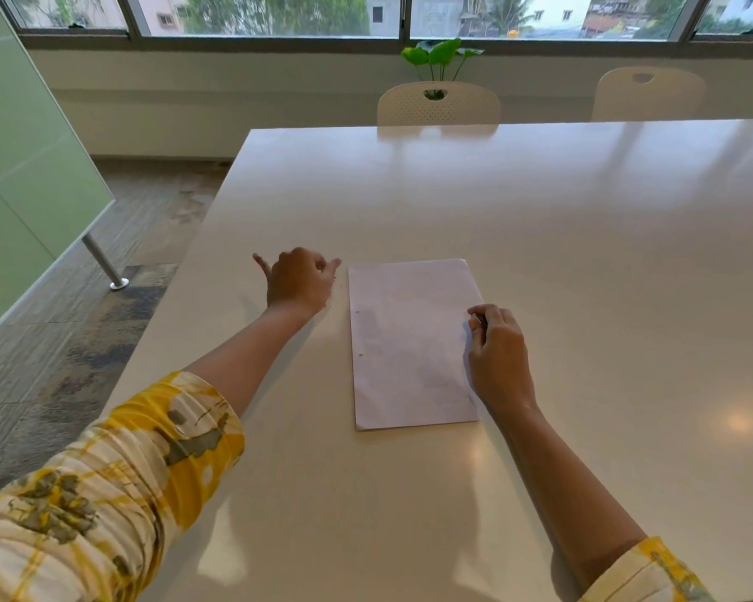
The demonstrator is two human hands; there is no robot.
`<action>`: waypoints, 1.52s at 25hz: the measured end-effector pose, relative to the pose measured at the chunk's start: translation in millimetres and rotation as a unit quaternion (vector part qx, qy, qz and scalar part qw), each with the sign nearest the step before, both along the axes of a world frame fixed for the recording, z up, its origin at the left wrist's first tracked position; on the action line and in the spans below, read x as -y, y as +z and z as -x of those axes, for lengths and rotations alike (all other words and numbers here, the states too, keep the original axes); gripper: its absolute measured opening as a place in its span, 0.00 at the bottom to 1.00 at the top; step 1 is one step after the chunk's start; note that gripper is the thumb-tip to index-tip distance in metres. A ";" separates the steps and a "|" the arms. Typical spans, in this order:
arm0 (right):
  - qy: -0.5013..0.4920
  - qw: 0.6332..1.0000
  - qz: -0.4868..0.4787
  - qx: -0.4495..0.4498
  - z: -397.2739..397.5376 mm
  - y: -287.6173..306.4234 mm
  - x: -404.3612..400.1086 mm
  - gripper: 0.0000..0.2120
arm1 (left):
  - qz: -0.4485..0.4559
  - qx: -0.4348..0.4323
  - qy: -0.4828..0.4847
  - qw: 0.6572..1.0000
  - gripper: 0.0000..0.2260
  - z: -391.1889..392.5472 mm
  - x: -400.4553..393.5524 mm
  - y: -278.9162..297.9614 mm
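A white sheet of paper (pixel 411 341) lies flat on the white table (pixel 540 219), long side running away from me, with two small punch holes near its left edge. My right hand (pixel 498 358) rests at the paper's right edge, its fingers curled and its thumb and forefinger pinching that edge. My left hand (pixel 298 280) hovers just left of the paper's far left corner, apart from it. Its middle fingers are loosely curled, thumb and little finger stick out, and it holds nothing.
Two cream chairs (pixel 439 104) (pixel 646 93) stand at the table's far side, with a green plant (pixel 440 58) behind the nearer one. The table's left edge drops to the floor, where a metal leg (pixel 103 262) and a green glass partition (pixel 22 167) stand.
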State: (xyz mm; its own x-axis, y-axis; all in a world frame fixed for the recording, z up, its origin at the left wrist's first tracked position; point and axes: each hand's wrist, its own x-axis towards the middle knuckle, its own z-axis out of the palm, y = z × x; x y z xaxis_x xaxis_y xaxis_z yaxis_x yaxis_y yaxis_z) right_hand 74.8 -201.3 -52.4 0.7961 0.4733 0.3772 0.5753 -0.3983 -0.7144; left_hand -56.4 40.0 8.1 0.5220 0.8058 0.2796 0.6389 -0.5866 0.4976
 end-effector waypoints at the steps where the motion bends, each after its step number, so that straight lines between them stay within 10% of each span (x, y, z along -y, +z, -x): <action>1: 0.000 1.000 0.000 0.001 -0.4 -0.2 0.2 0.11 | 0.001 -0.017 -0.009 1.000 0.14 -3.0 7.6 -2.1; 8: 0.003 1.000 0.006 0.002 -2.7 -2.6 -0.4 0.10 | 0.032 -0.191 -0.322 0.927 0.33 -20.1 100.6 -40.3; 17: 0.004 1.000 0.003 -0.001 -2.4 -2.0 1.1 0.10 | 0.023 -0.295 -0.192 0.936 0.37 13.1 35.2 -29.1; 25: 0.007 1.000 0.002 -0.002 -2.9 -1.9 0.4 0.10 | -0.056 -0.003 -0.163 0.985 0.11 11.8 31.6 -17.0; 31: 0.006 1.000 0.009 -0.002 -2.5 -1.3 0.3 0.10 | -0.033 -0.114 -0.357 0.926 0.25 11.6 82.8 -49.0; 38: 0.006 1.000 -0.005 -0.007 -2.7 -1.3 1.1 0.10 | -0.078 -0.202 -0.189 0.958 0.30 25.2 30.1 -28.4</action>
